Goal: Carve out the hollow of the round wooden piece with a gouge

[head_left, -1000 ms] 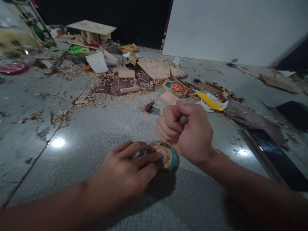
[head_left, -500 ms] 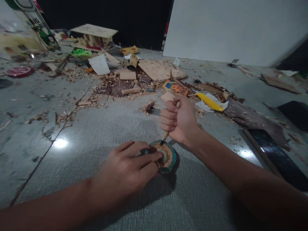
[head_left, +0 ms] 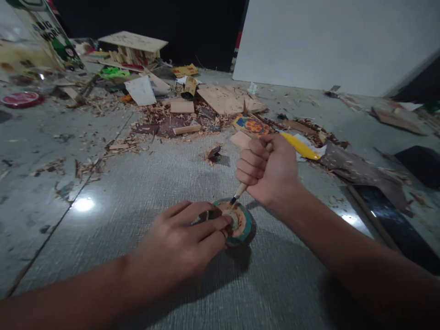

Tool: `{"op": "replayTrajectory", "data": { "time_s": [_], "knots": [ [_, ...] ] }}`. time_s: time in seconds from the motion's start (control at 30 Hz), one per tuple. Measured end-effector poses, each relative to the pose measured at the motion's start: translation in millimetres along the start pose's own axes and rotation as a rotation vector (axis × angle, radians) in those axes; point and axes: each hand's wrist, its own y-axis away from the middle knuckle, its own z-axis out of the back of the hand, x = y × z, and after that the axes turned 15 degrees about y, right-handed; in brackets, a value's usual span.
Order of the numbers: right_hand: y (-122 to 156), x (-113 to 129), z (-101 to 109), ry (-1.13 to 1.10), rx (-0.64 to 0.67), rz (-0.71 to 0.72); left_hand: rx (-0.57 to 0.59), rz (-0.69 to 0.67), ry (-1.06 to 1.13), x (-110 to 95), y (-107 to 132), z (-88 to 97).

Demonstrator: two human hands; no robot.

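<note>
A round wooden disc (head_left: 237, 222), rimmed in teal with a carved, bare-wood middle, lies flat on the grey floor (head_left: 144, 183), close in front of the person and between the two hands; it is pressed down from its near-left side by the left hand (head_left: 187, 243), whose fingers (head_left: 209, 225) are laid flat and spread over the disc's edge rather than curled round it; a wooden-handled carving tool (head_left: 242, 189) is gripped in the right hand (head_left: 270, 172), which is closed into a fist round the handle, the handle's end showing above the knuckles; the tool is tilted, its dark tip set down on the far part of the disc's top face. Just beyond the disc a small dark chip with shavings (head_left: 213, 153) is seen on the floor; farther off, beside the right hand, a yellow toothed tool (head_left: 301, 145) rests on white paper, and a painted wooden piece (head_left: 251, 124) in red, yellow and blue lies just left of it; behind these a flat plywood sheet (head_left: 227, 97) and a spread of wood shavings (head_left: 161, 117) are scattered; a small wooden stack under a board (head_left: 134, 46) stands at the far left, and a white panel (head_left: 337, 41) is propped upright at the far right; a dark glossy slab (head_left: 395, 224) lies to the right of the right forearm.
</note>
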Motion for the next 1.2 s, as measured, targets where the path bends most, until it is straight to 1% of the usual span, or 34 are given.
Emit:
{"op": "replayTrajectory", "data": {
  "time_s": [0.1, 0.2, 0.27, 0.33, 0.43, 0.57, 0.7, 0.9, 1.0, 1.1, 1.2],
  "knots": [
    [11, 2, -6, 0.107, 0.087, 0.089, 0.016, 0.020, 0.005, -1, 2, -1.0],
    [19, -3, -12, 0.217, 0.152, 0.192, 0.021, 0.024, -0.009, -2, 3, -1.2],
    [21, -7, -14, 0.257, 0.179, 0.237, 0.019, 0.022, -0.018, -2, 3, -0.9],
    [18, -9, -14, 0.269, 0.171, 0.222, 0.020, 0.018, -0.019, -2, 3, -0.5],
    [8, -7, -12, 0.209, 0.099, 0.120, 0.016, 0.012, -0.019, -3, 2, -0.3],
    [-6, -6, -4, 0.119, 0.037, 0.027, 0.004, 0.016, -0.020, -3, 1, -1.2],
    [-14, -8, 4, 0.024, -0.029, -0.084, -0.002, 0.005, -0.018, -3, 1, -2.3],
    [-19, -11, 11, -0.025, -0.077, -0.138, -0.009, -0.003, -0.011, -3, 0, -1.7],
    [-20, -9, 15, -0.052, -0.096, -0.126, -0.018, -0.008, -0.007, -3, 0, -1.6],
    [-16, -3, 14, -0.081, -0.097, -0.045, -0.029, -0.011, -0.015, -2, 1, -2.3],
    [-5, 1, 6, -0.047, -0.025, 0.050, -0.024, -0.002, -0.013, -2, 2, -3.2]
  ]
}}
